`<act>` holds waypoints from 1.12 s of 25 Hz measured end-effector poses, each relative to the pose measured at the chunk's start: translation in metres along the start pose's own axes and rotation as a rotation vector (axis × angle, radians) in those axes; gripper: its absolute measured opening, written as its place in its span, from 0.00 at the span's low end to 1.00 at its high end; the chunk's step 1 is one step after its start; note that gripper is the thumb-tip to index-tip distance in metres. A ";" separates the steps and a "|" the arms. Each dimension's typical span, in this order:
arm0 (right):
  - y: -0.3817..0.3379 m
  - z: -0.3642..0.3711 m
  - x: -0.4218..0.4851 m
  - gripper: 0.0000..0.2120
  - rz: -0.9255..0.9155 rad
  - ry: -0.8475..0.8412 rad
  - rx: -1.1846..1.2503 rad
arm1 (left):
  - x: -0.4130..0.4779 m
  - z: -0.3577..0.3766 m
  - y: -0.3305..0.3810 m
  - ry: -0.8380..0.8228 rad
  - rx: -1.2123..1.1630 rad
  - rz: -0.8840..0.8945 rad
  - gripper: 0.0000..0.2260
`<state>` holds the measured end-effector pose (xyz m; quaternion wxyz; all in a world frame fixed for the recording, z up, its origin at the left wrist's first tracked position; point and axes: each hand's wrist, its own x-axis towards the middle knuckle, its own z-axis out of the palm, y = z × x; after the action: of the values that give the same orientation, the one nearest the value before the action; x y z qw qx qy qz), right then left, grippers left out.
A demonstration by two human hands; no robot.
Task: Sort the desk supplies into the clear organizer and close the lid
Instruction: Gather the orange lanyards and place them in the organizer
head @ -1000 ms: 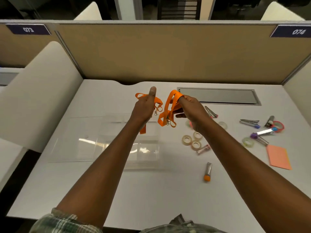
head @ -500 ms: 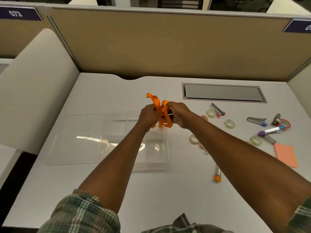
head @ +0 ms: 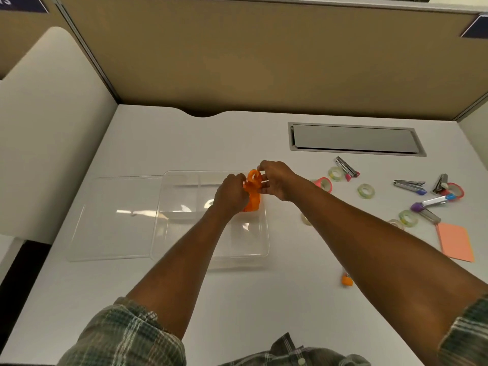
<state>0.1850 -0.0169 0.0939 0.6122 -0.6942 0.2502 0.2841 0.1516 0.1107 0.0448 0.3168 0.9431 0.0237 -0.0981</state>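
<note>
Head view showed the left hand (head: 231, 195) and right hand (head: 277, 182) both pinching a bunched orange lanyard (head: 252, 192) over the far right compartment of the clear organizer (head: 182, 249). Its lid (head: 111, 220) lay open to the left on the white surface (head: 264, 299). Tape rolls (head: 365, 191) lay well apart to the right.

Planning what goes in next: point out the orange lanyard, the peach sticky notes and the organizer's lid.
orange lanyard (head: 252, 199): head view, on the bunched strap between the hands.
peach sticky notes (head: 454, 241): head view, middle of the pad's top sheet.
lid (head: 116, 220): head view, bare flat panel left of the organizer.
</note>
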 end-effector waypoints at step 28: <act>0.138 -0.045 -0.002 0.17 -0.259 0.175 -0.703 | -0.032 0.051 -0.002 0.022 0.186 -0.134 0.20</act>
<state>0.0916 -0.0785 0.0012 0.3439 -0.9093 0.0989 0.2124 0.1109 0.0819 0.0104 0.2203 0.9658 0.0808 -0.1106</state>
